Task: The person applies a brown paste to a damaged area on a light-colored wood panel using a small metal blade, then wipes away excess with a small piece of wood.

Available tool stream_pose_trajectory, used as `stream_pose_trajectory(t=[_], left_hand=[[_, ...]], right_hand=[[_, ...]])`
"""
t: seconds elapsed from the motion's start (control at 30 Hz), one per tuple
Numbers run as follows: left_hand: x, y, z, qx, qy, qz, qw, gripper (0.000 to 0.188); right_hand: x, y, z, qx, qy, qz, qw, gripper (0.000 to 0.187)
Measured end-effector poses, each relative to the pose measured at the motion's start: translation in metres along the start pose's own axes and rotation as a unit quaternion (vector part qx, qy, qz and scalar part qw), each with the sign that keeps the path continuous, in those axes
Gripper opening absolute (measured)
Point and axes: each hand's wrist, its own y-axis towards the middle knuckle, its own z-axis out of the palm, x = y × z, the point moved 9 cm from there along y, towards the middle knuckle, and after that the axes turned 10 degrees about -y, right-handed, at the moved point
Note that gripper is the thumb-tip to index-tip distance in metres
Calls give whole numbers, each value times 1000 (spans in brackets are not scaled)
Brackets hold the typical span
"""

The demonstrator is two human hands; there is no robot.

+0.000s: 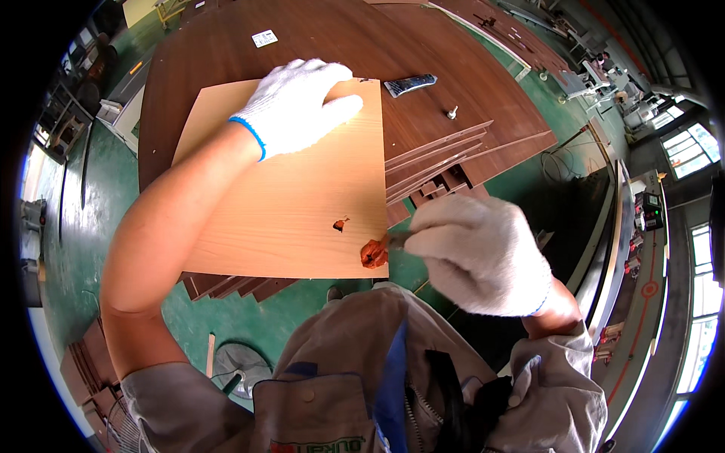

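Note:
My left hand (298, 106), in a white knit glove with a blue cuff, lies with fingers stretched out on the far part of a light wood-grain panel (302, 204). Off the panel's near right corner, my right hand (483, 253) is closed in a white glove. From its fingers a short greyish tip points to a lump of reddish-brown paste (372, 254) at the panel's edge; the rest of what it grips is hidden. A small dark smear of the same paste (339, 225) marks the panel beside the lump.
Dark brown panels (204, 53) lie stacked under the light one, their edges stepped at the right. On them are a dark flattened tube (410, 84), a small metal fitting (451, 113) and a white label (264, 38). A round fan (240, 370) stands on the green floor.

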Motion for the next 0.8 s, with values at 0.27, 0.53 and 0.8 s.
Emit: stream_pose_trajectory(t=[0.27,0.53,0.8], left_hand=[[-2,-1,-2,-24,3,17,1000,57],[-2,0,-3,-33,-7,30,999,54],[-2,-1,-6,-35,4,32,999,55]], right_hand=[[-2,-6,5,12,49,19,999,24],[11,2,11,9,18,-40,999,31],[7,11,3,11,17,-36,999,25]])
